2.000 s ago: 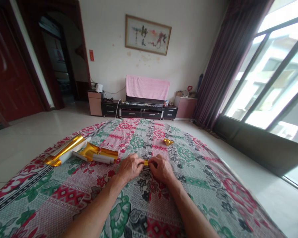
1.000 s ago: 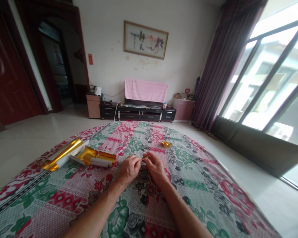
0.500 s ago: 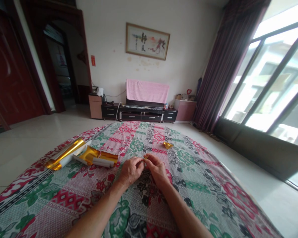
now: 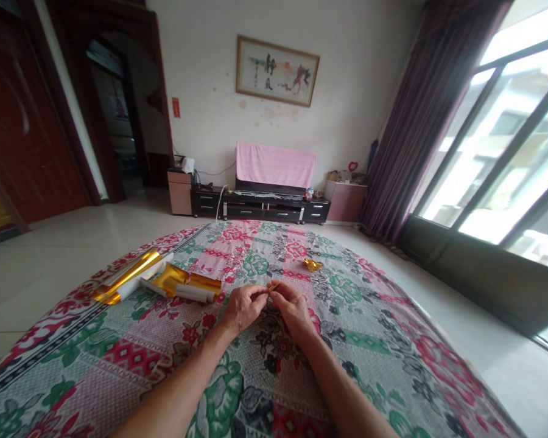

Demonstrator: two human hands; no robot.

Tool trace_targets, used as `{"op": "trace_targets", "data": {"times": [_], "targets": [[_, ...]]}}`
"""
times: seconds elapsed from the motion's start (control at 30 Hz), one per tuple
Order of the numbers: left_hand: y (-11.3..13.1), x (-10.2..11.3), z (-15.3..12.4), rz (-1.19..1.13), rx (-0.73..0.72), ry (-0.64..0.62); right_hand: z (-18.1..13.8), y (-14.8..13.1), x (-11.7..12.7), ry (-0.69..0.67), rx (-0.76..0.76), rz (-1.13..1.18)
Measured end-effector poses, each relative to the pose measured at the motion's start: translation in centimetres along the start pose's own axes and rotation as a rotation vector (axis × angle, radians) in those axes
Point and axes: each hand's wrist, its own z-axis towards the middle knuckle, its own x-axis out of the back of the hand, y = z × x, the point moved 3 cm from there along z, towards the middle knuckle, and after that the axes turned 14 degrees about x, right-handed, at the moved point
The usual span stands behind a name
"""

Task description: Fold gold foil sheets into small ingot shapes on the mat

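My left hand point(image 4: 245, 307) and my right hand point(image 4: 292, 304) meet fingertip to fingertip above the patterned cloth. Both are closed in a pinch around a small piece of gold foil point(image 4: 273, 288), most of which the fingers hide. A folded gold foil piece point(image 4: 312, 265) lies on the cloth beyond my right hand. To the left of my left hand, an opened pack of gold foil paper point(image 4: 187, 282) shows white backing or wrapping. Beside it, a rolled gold sheet point(image 4: 132, 277) rests at a slant.
A floral cloth point(image 4: 369, 316) in red, green and grey covers the round surface before me. Farther off stand a low black cabinet point(image 4: 260, 210) and a screen under a pink cloth point(image 4: 275, 164). A purple curtain point(image 4: 406, 121) and window are on the right.
The view has shifted slightly, so the scene sits a little to the right. My hands stay together, with small finger movements at the pinched foil.
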Motion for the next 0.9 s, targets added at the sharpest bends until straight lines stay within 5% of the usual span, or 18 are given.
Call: {"op": "trace_targets", "data": {"times": [0.5,0.9], "targets": [[-0.63,-0.21,0.23,-0.072,0.041,-0.050,-0.10,-0.09,-0.05,-0.005,-0.010,0.068],[-0.39,-0.57,0.21,0.019,0.020,0.068,0.10,0.24,-0.48,0.057,0.007,-0.008]]}}
